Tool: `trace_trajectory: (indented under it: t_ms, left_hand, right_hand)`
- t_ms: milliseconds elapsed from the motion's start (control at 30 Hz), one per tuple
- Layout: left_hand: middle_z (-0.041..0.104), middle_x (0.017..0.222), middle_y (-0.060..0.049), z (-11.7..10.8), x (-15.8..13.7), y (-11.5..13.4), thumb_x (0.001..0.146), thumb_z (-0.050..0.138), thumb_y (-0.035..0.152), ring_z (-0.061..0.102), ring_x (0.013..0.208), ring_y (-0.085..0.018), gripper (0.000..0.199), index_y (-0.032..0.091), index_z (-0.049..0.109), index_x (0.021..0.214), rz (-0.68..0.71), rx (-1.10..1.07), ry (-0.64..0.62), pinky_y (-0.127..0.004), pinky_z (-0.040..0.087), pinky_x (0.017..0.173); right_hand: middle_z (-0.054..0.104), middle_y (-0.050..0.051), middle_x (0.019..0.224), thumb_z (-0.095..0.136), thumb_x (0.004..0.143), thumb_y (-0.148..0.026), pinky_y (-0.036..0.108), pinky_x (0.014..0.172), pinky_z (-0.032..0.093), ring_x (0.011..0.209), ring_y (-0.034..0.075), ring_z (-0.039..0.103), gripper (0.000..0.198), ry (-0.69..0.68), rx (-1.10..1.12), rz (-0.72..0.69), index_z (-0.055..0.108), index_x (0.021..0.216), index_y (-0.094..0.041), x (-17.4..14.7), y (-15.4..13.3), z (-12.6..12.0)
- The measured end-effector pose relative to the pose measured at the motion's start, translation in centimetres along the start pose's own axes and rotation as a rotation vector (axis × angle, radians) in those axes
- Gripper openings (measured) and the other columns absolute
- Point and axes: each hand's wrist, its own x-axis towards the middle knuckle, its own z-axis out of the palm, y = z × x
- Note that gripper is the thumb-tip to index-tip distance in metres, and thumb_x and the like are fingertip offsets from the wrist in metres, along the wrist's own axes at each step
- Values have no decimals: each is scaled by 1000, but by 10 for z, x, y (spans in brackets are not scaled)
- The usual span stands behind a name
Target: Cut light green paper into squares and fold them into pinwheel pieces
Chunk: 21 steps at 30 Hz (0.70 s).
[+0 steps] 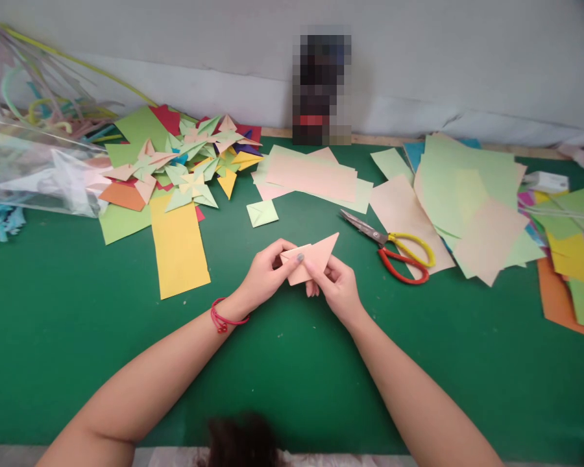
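Together both hands — left hand (265,275), right hand (338,285) — pinch folded pink paper (309,259); no writing legible.

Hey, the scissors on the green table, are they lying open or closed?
Nearly closed. The scissors lie flat on the green table, blades together to one point, the yellow and red handles only slightly apart. Neither hand touches them.

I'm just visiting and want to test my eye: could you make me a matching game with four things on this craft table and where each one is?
Things:
1. pink folded paper
2. scissors
3. yellow strip of paper
4. small green folded square

Places:
A. lying right of the hands
B. lying flat, left of the hands
C. held in both hands
D. just beyond the hands

Pairs: 1-C, 2-A, 3-B, 4-D
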Motion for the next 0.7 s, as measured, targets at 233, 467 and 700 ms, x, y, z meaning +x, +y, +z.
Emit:
trace_trajectory:
  t_ms: [233, 467, 700]
  left_hand:
    - [48, 66, 4, 0, -1, 3, 84, 51, 32, 43, 59, -9, 20, 16, 49, 72, -12, 78, -132, -20, 35, 55]
    - [42, 62, 5, 0, -1, 3, 86, 47, 29, 38, 58, -9, 21, 16, 46, 68, 11, 162, -176, -21, 31, 54]
    - [41, 62, 4, -1, 0, 2, 88, 43, 36, 36, 57, -9, 28, 17, 46, 68, 23, 182, -93, -21, 29, 53]
  right_hand:
    - [50, -5, 53, 59, 79, -39, 19, 42, 37, 45, 7, 45, 24, 163, -25, -5, 53, 68, -19, 2, 1, -2]
    - [48, -5, 53, 58, 79, -43, 20, 40, 34, 44, 7, 41, 26, 169, -33, 20, 55, 70, -19, 1, 1, -3]
    - [45, -6, 49, 59, 78, -43, 19, 39, 32, 41, 7, 39, 26, 132, -93, 10, 55, 70, -18, 1, 0, -2]
